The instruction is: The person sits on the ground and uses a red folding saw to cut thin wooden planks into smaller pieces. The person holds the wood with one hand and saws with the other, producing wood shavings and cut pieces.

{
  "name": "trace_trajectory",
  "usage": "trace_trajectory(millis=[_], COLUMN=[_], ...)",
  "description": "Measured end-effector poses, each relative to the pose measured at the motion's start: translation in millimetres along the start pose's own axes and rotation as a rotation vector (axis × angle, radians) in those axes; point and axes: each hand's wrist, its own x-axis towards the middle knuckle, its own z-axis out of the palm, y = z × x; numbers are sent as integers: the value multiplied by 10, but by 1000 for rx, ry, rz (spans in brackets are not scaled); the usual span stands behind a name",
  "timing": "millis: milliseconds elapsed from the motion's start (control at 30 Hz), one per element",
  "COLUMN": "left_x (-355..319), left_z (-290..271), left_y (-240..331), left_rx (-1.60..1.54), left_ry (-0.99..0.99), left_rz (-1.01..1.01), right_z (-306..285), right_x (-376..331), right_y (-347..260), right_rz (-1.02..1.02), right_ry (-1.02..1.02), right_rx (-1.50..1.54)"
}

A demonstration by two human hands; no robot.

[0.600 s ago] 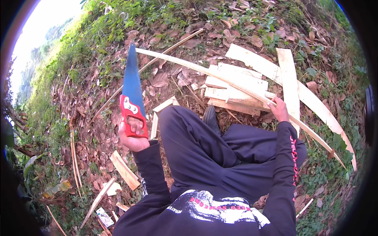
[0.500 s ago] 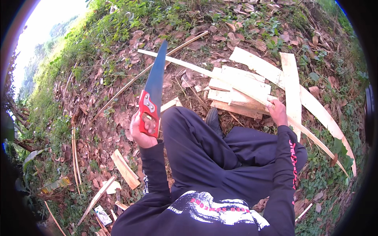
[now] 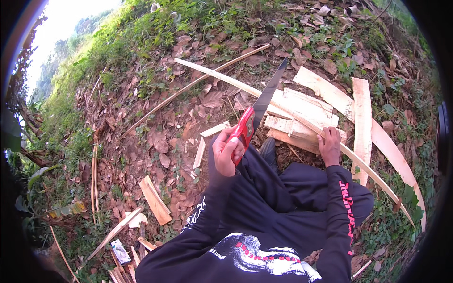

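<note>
My left hand (image 3: 227,153) is closed round the red handle of a hand saw (image 3: 271,92), whose dark blade points up and to the right, across a long thin wooden strip (image 3: 226,81). Whether the teeth touch the strip I cannot tell. My right hand (image 3: 330,144) lies over the same strip, its fingers bent down on it beside a stack of short pale boards (image 3: 306,111). The strip rests across that stack and runs from the upper left to the lower right.
Two wide planks, one long (image 3: 394,151) and one shorter (image 3: 362,122), lie right of the stack. A thin stick (image 3: 193,85) crosses behind the strip. Wood offcuts (image 3: 155,200) and a small white box (image 3: 121,252) lie at the lower left, among dry leaves and weeds.
The saw has swung rightward and down from nearly upright, its blade now over the strip. My right hand has shifted slightly down and flattened onto the strip. The view has turned a little.
</note>
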Motion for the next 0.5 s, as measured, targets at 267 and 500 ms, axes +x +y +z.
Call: trace_trajectory(millis=[267, 500], left_x=[-113, -394], left_z=[68, 82], left_y=[60, 657], left_rx=[18, 173], left_ry=[-24, 10], left_rz=[-27, 95], right_z=[153, 377], right_x=[191, 412], right_y=[58, -279], right_rz=[-114, -22], right_ry=[-59, -28], right_rx=[116, 108])
